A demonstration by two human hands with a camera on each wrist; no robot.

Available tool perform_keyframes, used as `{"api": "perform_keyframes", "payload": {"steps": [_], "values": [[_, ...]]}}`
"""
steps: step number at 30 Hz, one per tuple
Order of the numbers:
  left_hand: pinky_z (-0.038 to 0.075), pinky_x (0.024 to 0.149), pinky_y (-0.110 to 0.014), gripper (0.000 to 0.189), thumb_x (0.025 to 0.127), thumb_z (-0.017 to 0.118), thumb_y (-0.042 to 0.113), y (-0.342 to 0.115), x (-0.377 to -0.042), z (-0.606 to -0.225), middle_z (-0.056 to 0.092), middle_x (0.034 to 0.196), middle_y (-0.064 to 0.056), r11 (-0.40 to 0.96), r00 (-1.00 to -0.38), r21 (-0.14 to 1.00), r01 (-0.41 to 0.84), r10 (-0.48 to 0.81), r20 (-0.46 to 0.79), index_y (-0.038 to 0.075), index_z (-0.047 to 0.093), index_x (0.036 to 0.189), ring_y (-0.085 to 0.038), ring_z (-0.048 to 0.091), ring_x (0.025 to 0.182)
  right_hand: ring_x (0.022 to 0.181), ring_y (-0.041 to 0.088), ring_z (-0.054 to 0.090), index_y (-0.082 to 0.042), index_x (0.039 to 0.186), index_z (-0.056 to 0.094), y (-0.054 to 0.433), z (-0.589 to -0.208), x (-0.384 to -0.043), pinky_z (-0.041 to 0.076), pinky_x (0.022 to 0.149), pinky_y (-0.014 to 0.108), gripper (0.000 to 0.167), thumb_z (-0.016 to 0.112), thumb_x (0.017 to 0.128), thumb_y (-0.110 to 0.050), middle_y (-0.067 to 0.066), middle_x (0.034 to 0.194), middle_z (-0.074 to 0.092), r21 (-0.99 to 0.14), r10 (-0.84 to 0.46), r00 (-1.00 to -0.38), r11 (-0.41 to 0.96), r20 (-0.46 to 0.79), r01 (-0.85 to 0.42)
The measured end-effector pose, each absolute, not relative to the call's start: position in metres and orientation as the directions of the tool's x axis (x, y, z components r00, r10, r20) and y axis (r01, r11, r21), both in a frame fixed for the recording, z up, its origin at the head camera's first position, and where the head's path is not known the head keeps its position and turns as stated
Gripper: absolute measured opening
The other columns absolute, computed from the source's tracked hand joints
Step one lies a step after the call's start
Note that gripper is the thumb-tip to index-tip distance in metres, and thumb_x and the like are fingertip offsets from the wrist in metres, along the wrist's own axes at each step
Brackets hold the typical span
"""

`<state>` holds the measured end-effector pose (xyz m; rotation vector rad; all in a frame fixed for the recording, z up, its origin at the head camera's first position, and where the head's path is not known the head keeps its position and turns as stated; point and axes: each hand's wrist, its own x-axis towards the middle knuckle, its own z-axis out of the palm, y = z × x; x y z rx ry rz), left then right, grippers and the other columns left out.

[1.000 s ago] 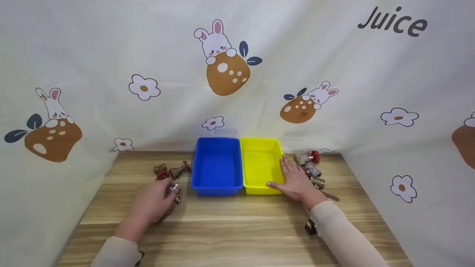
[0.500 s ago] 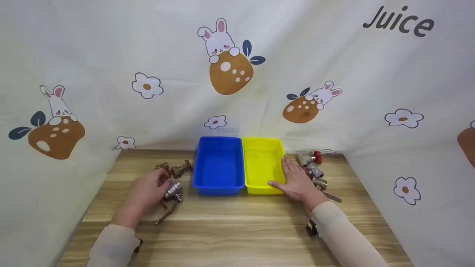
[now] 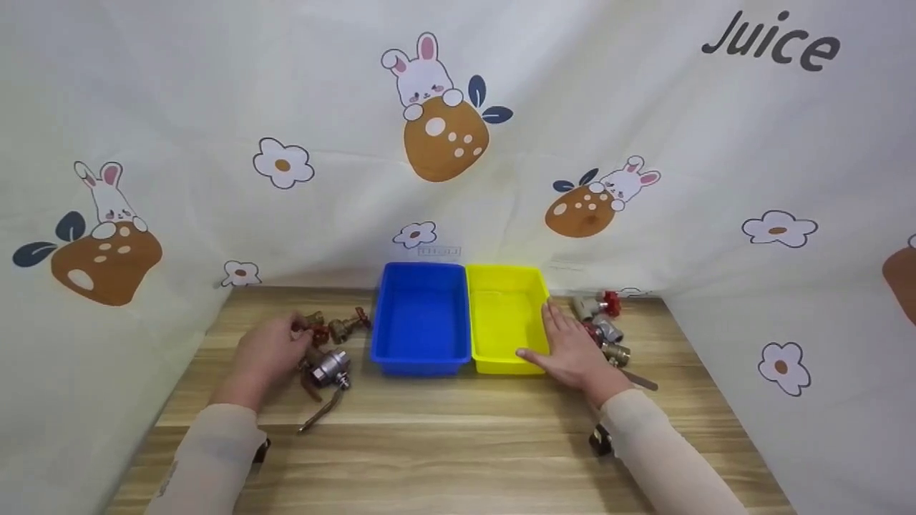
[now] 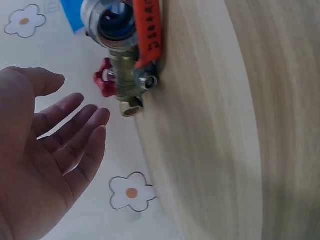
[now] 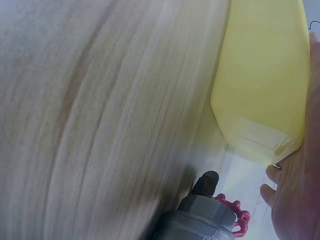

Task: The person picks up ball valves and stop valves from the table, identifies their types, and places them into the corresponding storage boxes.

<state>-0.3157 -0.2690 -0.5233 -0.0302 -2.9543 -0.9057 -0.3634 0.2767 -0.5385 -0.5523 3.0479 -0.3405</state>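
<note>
Upright yellow bin (image 3: 509, 366); red-wheeled brass valve (image 4: 124, 75)

Yellow bin (image 3: 507, 329), blue bin (image 3: 421, 325), red handwheel (image 4: 105, 89), rabbit-printed cloth (image 3: 343, 86).

“Juice” (image 3: 771, 41) stands on the cloth (image 3: 343, 86) — letters on the orange handle (image 4: 148, 30) (left wrist view) are unclear.
</note>
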Motion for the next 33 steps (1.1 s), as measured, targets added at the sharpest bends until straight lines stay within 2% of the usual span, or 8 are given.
{"api": "perform_keyframes", "payload": {"steps": [3,6,19,22,28,33], "values": [[0.05,0.104,-0.074,0.051,0.109,0.067,0.027,-0.272,-0.323,-0.526,0.061,0.143,-0.032,0.834,-0.998,0.549,0.047,0.014,0.064,-0.003,0.058,0.149,-0.055,0.063,0.124,0.168,0.043,0.017,0.002,0.175,0.01,0.277,-0.539,-0.365,0.017,0.134,0.061,0.119,0.045,0.101,-0.085,0.021,0.183,0.008,-0.219,-0.356,-0.934,0.91,0.025,-0.353],[0.048,0.107,-0.076,0.056,0.107,0.071,0.026,-0.275,-0.33,-0.528,0.054,0.15,-0.033,0.832,-0.997,0.55,0.068,0.03,0.077,-0.003,0.055,0.152,-0.057,0.059,0.128,0.168,0.044,0.017,0.003,0.175,0.011,0.277,-0.54,-0.367,0.018,0.134,0.062,0.119,0.046,0.101,-0.085,0.022,0.183,0.008,-0.221,-0.357,-0.933,0.908,0.033,-0.356],[0.034,0.12,-0.076,0.069,0.105,0.075,0.027,-0.275,-0.35,-0.532,0.043,0.16,-0.038,0.836,-0.99,0.531,0.139,0.136,0.044,-0.007,0.048,0.158,-0.062,0.044,0.145,0.168,0.044,0.017,0.001,0.175,0.01,0.278,-0.54,-0.367,0.017,0.134,0.061,0.117,0.049,0.102,-0.082,0.021,0.183,0.009,-0.229,-0.351,-0.936,0.909,0.026,-0.348],[0.034,0.121,-0.075,0.07,0.104,0.076,0.026,-0.275,-0.356,-0.537,0.045,0.158,-0.04,0.837,-0.987,0.524,0.154,0.154,0.044,-0.011,0.048,0.157,-0.062,0.045,0.145,0.168,0.044,0.017,0.002,0.175,0.01,0.279,-0.539,-0.367,0.017,0.134,0.061,0.116,0.049,0.103,-0.081,0.021,0.183,0.008,-0.225,-0.35,-0.937,0.911,0.025,-0.346],[0.044,0.114,-0.073,0.071,0.101,0.079,0.022,-0.276,-0.36,-0.547,0.06,0.144,-0.039,0.823,-0.987,0.553,0.129,0.158,-0.005,-0.013,0.048,0.155,-0.059,0.058,0.132,0.169,0.043,0.014,0.001,0.175,0.009,0.278,-0.539,-0.368,0.015,0.135,0.061,0.116,0.05,0.103,-0.08,0.02,0.184,0.006,-0.237,-0.344,-0.939,0.912,0.004,-0.336],[0.044,0.116,-0.072,0.073,0.099,0.08,0.021,-0.275,-0.362,-0.549,0.06,0.145,-0.039,0.825,-0.989,0.554,0.114,0.148,-0.017,-0.014,0.049,0.155,-0.059,0.058,0.133,0.169,0.043,0.015,0.0,0.175,0.009,0.278,-0.54,-0.367,0.016,0.134,0.061,0.117,0.048,0.102,-0.082,0.02,0.183,0.008,-0.227,-0.348,-0.938,0.912,0.009,-0.341]]}}
